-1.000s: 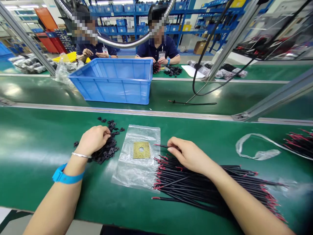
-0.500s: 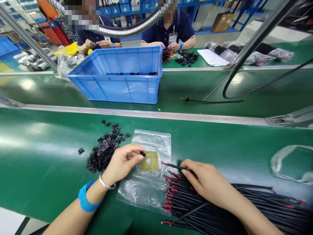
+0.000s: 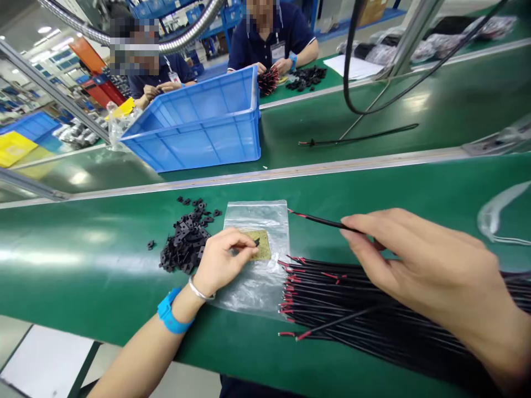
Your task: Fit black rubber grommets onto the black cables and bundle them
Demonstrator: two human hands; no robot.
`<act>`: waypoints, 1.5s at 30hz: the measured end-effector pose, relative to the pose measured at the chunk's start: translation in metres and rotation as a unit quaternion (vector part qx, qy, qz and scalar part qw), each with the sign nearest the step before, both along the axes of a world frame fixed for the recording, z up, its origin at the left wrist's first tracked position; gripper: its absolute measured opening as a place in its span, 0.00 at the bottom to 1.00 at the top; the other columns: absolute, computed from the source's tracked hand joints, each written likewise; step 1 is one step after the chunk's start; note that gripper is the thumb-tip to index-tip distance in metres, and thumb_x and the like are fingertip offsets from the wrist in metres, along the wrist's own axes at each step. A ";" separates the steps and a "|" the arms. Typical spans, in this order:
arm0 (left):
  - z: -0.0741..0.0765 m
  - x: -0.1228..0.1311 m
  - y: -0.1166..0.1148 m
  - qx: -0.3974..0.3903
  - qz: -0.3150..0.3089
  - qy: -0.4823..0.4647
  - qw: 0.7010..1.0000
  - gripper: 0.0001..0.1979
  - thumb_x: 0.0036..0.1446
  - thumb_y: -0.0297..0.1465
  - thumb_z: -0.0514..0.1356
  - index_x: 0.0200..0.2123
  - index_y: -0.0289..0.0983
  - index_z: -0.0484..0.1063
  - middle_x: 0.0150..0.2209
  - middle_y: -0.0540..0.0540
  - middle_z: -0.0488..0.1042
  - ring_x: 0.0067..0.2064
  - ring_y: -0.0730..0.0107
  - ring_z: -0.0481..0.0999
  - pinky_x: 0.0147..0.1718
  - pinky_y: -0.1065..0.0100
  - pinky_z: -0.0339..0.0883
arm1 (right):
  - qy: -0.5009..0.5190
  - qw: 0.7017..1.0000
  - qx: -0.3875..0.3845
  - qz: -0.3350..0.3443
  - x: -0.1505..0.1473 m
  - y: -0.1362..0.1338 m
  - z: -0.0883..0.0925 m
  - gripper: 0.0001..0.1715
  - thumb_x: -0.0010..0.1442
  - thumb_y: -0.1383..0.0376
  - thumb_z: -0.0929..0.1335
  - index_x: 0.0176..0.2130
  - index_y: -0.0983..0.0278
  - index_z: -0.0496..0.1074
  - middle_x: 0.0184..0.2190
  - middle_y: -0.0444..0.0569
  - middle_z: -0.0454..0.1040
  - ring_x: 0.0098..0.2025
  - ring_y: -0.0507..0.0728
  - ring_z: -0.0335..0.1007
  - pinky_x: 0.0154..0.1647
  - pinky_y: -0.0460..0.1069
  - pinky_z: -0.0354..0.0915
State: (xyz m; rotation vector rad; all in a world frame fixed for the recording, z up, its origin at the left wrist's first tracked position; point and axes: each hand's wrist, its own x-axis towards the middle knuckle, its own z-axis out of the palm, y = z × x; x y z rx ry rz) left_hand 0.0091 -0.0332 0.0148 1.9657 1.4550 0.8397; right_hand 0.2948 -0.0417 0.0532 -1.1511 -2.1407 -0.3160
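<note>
Between thumb and fingers my left hand [image 3: 227, 258] pinches a small black part [image 3: 256, 242], held over a yellowish square pad [image 3: 262, 251]. The pad lies on a clear plastic bag [image 3: 274, 218]. To the right, my right hand [image 3: 406, 260] grips a black cable [image 3: 323, 221] whose red wire end points left, above the bag's right edge. Many black cables with red ends [image 3: 323, 293] lie in a bundle below my right hand. A heap of small black parts [image 3: 185, 237] sits left of the bag.
A blue bin [image 3: 194, 138] stands beyond the metal rail [image 3: 298, 169]. Two people sit across the bench, their hands at small parts. A loose cable [image 3: 365, 138] lies behind the rail, and a black cord [image 3: 347, 66] hangs at the upper right.
My right hand has lifted its cable up and away from the bundle, and looks larger. My left hand has shifted slightly over the pad with its black part. The whole view has tilted.
</note>
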 end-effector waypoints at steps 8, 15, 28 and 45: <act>0.002 0.023 -0.001 0.142 -0.158 0.370 0.904 0.16 0.57 0.20 0.51 0.46 0.36 0.70 0.33 0.42 0.76 0.36 0.59 0.74 0.37 0.60 0.66 | 0.033 0.995 -0.088 0.043 -0.001 -0.004 -0.006 0.08 0.66 0.63 0.63 0.40 0.61 0.71 0.32 0.46 0.75 0.30 0.54 0.71 0.31 0.49 0.63; 0.015 0.029 -0.002 -0.077 0.003 -0.084 0.994 0.12 0.56 0.28 0.60 0.44 0.39 0.64 0.30 0.50 0.74 0.31 0.69 0.74 0.32 0.67 0.67 | 0.056 0.986 -0.112 0.110 -0.013 -0.007 -0.016 0.11 0.67 0.66 0.61 0.40 0.63 0.72 0.28 0.46 0.72 0.27 0.51 0.68 0.28 0.47 0.61; 0.018 0.036 -0.021 -0.252 0.095 -0.484 0.833 0.16 0.46 0.32 0.71 0.35 0.38 0.68 0.24 0.55 0.69 0.36 0.64 0.80 0.42 0.61 0.74 | 0.011 0.978 -0.137 0.154 -0.019 -0.005 -0.023 0.13 0.68 0.68 0.59 0.39 0.63 0.71 0.24 0.44 0.67 0.24 0.51 0.62 0.25 0.46 0.57; 0.003 0.033 -0.033 -0.184 0.042 -0.390 0.901 0.12 0.51 0.31 0.68 0.36 0.39 0.68 0.25 0.53 0.70 0.36 0.72 0.74 0.42 0.69 0.68 | 0.001 0.982 -0.134 0.135 -0.018 -0.007 -0.021 0.14 0.68 0.69 0.58 0.39 0.64 0.71 0.25 0.45 0.68 0.25 0.51 0.65 0.25 0.47 0.58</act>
